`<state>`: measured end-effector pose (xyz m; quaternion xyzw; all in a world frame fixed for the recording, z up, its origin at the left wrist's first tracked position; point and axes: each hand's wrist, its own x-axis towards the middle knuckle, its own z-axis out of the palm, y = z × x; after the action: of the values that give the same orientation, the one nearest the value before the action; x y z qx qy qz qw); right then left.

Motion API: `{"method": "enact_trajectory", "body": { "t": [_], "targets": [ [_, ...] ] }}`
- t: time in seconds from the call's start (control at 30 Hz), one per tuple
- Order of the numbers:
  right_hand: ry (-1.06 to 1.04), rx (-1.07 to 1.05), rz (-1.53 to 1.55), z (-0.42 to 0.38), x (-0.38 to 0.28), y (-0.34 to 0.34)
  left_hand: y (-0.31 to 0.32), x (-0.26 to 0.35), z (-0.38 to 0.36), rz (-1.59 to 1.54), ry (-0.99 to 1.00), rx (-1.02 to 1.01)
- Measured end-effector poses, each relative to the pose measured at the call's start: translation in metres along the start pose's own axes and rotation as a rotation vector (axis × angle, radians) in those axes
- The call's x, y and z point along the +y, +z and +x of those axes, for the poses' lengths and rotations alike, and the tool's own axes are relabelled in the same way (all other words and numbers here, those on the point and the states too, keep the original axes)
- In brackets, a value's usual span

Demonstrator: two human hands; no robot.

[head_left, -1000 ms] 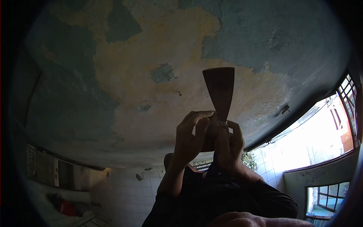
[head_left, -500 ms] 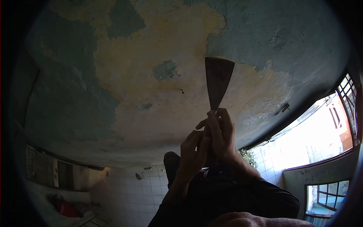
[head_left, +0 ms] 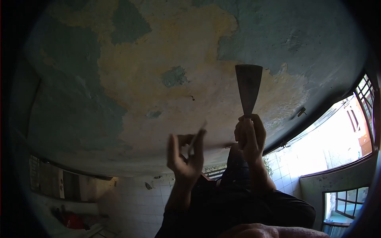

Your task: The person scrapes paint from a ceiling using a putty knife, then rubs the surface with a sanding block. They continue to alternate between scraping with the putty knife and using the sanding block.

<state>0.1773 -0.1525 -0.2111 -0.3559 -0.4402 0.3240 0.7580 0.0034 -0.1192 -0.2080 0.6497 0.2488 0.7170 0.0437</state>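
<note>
My right hand (head_left: 251, 137) is wrapped around the handle of a putty knife (head_left: 249, 87). Its wide, flat metal blade points up and overlaps the wall (head_left: 158, 115) in this view, near the border between the bare patch and the green-blue paint. My left hand (head_left: 186, 156) is raised to the left of the knife, apart from it, with thumb and fingers spread and a little smeared by motion. The wall around both hands has peeling green-blue paint over a pale yellowish layer.
A small hook or nail (head_left: 193, 98) sticks out of the wall. To the right are a bright opening (head_left: 325, 139) and a barred window (head_left: 349, 202). White tiles (head_left: 135, 198) show below, with a red object (head_left: 75, 221) at the lower left.
My left hand has let go of the putty knife's handle area and moved left, its fingers opening. My right hand has shifted right with the putty knife.
</note>
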Motion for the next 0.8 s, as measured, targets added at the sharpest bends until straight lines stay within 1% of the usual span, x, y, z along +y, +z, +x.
{"method": "enact_trajectory", "body": {
  "t": [0.07,0.13,0.2,0.23,0.27,0.3,0.33,0.37,0.4,0.47,0.6,0.67,0.73,0.8],
  "targets": [
    [-0.014,0.017,-0.015,-0.003,0.002,-0.003,0.008,0.011,0.05,0.298,0.212,0.136],
    [-0.031,0.027,-0.028,-0.004,0.002,-0.003,0.01,0.019,0.101,0.569,0.548,0.04],
    [-0.008,0.076,-0.106,-0.007,0.0,0.001,0.041,0.02,0.147,0.511,0.745,0.155],
    [-0.011,0.074,-0.103,-0.01,0.0,0.002,0.058,0.013,0.169,0.461,0.802,0.106],
    [0.035,0.082,-0.069,-0.013,-0.001,0.002,0.072,0.007,0.187,0.409,0.859,0.056],
    [0.079,0.09,-0.034,-0.015,-0.001,0.001,0.084,0.003,0.192,0.447,0.815,-0.027],
    [0.076,0.09,-0.029,-0.017,-0.002,-0.002,0.096,-0.004,0.194,0.485,0.77,-0.112],
    [0.06,0.067,-0.038,-0.018,-0.001,-0.003,0.104,-0.015,0.197,0.511,0.783,-0.177],
    [0.046,0.044,-0.047,-0.019,0.0,-0.005,0.108,-0.023,0.19,0.513,0.791,-0.181],
    [0.063,0.047,-0.054,-0.019,0.001,-0.009,0.111,-0.026,0.177,0.547,0.734,-0.209],
    [0.089,0.05,-0.045,-0.019,0.011,-0.014,0.105,-0.039,0.15,0.578,0.696,-0.257],
    [0.089,0.05,-0.04,-0.018,0.014,-0.013,0.106,-0.045,0.124,0.573,0.619,-0.315],
    [0.116,0.059,-0.043,-0.018,0.015,-0.014,0.102,-0.051,0.101,0.611,0.62,-0.345],
    [0.103,0.067,-0.036,-0.02,0.015,-0.014,0.104,-0.058,0.1,0.639,0.629,-0.376]
  ]
}}
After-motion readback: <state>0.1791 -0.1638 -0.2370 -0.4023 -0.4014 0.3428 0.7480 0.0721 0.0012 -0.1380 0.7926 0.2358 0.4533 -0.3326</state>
